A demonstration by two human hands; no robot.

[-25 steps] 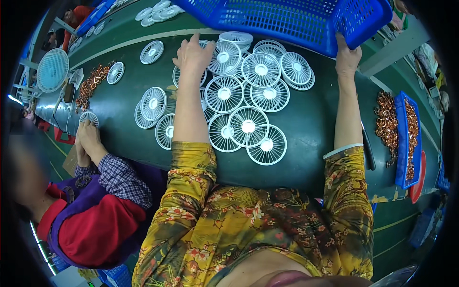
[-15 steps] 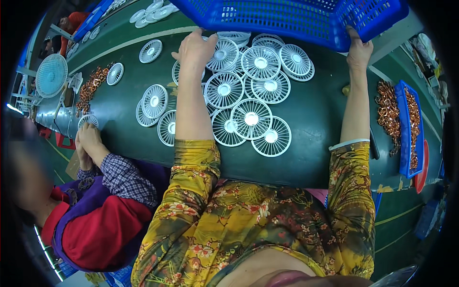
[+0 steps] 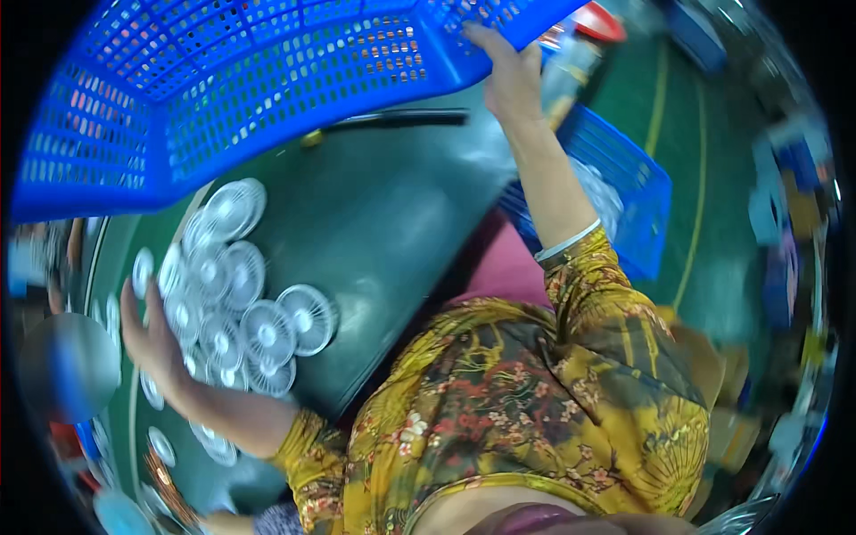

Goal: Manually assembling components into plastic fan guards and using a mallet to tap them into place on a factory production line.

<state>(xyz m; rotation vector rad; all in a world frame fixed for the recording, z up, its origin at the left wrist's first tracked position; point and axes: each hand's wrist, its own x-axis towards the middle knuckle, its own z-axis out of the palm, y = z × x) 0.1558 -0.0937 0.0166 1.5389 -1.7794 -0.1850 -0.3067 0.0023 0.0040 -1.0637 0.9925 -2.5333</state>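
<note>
A big blue perforated plastic basket [image 3: 267,125] spans the top of the head view, tilted, with its mesh side toward me. My right hand [image 3: 513,85] grips its rim near one corner, fingers partly hidden by the plastic. Lower left, my left hand [image 3: 153,334] has its fingers spread and holds nothing. It hovers by a heap of round white spoked grilles [image 3: 267,332], slightly blurred, which overlap on the dark green table [image 3: 392,196].
Beside the table on my right, a blue basket [image 3: 646,209] holds whitish, see-through items. A dark bar [image 3: 401,117] lies below the raised basket. Copper-coloured rings [image 3: 168,486] and a co-worker's hand [image 3: 223,523] are at lower left. A red basin [image 3: 599,21] shows at the top.
The view has turned right, shifting the grilles leftward. In view, the blue basket now reaches farther left and lower. My right hand keeps its rim; my left hand is now apart from it.
</note>
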